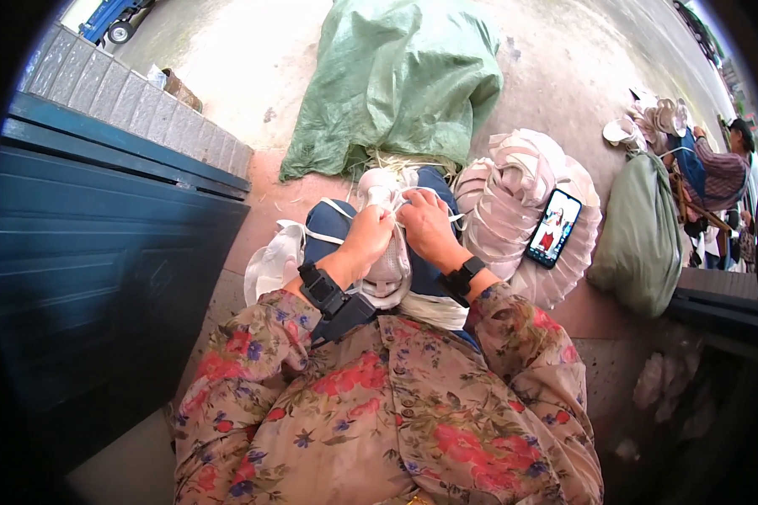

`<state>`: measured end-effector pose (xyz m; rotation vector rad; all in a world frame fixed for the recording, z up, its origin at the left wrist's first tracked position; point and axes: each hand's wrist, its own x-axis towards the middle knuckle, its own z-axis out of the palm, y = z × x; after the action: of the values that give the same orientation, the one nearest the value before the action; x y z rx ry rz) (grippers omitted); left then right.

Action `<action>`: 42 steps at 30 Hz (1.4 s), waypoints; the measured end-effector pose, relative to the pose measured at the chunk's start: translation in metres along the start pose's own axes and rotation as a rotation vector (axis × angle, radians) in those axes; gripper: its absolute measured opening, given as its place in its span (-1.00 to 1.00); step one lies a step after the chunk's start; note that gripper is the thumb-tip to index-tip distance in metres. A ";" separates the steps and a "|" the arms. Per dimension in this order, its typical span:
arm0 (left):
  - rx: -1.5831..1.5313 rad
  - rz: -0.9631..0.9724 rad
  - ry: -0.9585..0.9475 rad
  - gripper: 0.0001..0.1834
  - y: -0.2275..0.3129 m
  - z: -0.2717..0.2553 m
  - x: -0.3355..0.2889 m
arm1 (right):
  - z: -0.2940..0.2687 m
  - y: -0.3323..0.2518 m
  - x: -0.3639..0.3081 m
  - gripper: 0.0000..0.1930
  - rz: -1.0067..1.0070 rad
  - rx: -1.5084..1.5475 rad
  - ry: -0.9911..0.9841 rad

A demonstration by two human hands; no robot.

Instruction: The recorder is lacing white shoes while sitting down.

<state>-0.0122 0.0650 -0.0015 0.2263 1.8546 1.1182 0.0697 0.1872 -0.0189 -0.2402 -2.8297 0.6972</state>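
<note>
Both hands work together at the lap: the left hand [369, 236] and right hand [428, 225] are each clamped on a pale white fabric piece [385, 195] with thin white straps, held over the knees. At twelve o'clock lies a big green woven sack [396, 80] on the concrete ground. At two o'clock from the hands a stack of white pieces [505, 202] carries a phone [553, 228] — its screen lit. Farther at three o'clock stands a smaller grey-green sack [640, 236]. A dark blue door [101, 252] fills nine o'clock.
</note>
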 end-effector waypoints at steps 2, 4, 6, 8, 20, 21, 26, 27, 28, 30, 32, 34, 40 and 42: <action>-0.048 0.116 0.046 -0.84 -0.004 0.002 -0.003 | -0.005 -0.003 0.003 -0.89 -0.001 -0.012 -0.024; -0.152 0.119 0.030 -0.85 0.001 0.001 -0.009 | -0.010 -0.005 0.007 -0.88 -0.024 0.042 -0.131; -0.256 0.124 0.013 -0.85 0.004 0.001 -0.014 | -0.008 0.000 0.007 -0.86 0.052 0.078 -0.162; -0.284 0.135 0.019 -0.83 0.008 -0.003 -0.014 | -0.002 0.002 0.009 -0.82 0.133 0.145 -0.115; 0.484 0.376 0.192 -0.76 -0.029 -0.046 -0.030 | -0.015 0.001 -0.003 -0.71 0.034 0.112 -0.216; 0.549 0.397 0.241 -0.77 -0.029 -0.044 -0.025 | -0.014 0.002 -0.003 -0.71 0.032 0.111 -0.216; 0.734 0.365 0.330 -0.78 -0.017 -0.034 -0.014 | -0.013 0.006 -0.004 -0.78 0.013 0.138 -0.223; 0.745 0.369 0.332 -0.78 -0.015 -0.033 -0.014 | -0.013 0.006 -0.004 -0.79 -0.001 0.152 -0.203; 0.757 0.374 0.335 -0.78 -0.012 -0.033 -0.015 | -0.014 0.005 -0.005 -0.79 -0.001 0.150 -0.202; 0.795 0.386 0.326 -0.79 -0.009 -0.032 -0.018 | -0.016 0.002 -0.006 -0.84 -0.029 0.153 -0.165; 0.833 0.398 0.315 -0.80 -0.009 -0.033 -0.018 | -0.016 0.002 -0.009 -0.85 -0.043 0.190 -0.127; 0.972 0.627 0.286 -0.84 -0.010 -0.036 -0.013 | -0.013 0.004 -0.010 -0.85 -0.059 0.228 -0.091; 0.972 0.743 0.385 -0.84 -0.008 -0.030 -0.012 | -0.004 -0.003 -0.010 -0.89 -0.077 0.310 0.033; 1.016 0.699 0.393 -0.83 -0.008 -0.029 -0.018 | -0.003 -0.005 -0.009 -0.93 -0.225 0.065 -0.033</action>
<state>-0.0227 0.0327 0.0081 1.3956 2.6724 0.5318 0.0787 0.1819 -0.0155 0.0998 -2.7994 0.7472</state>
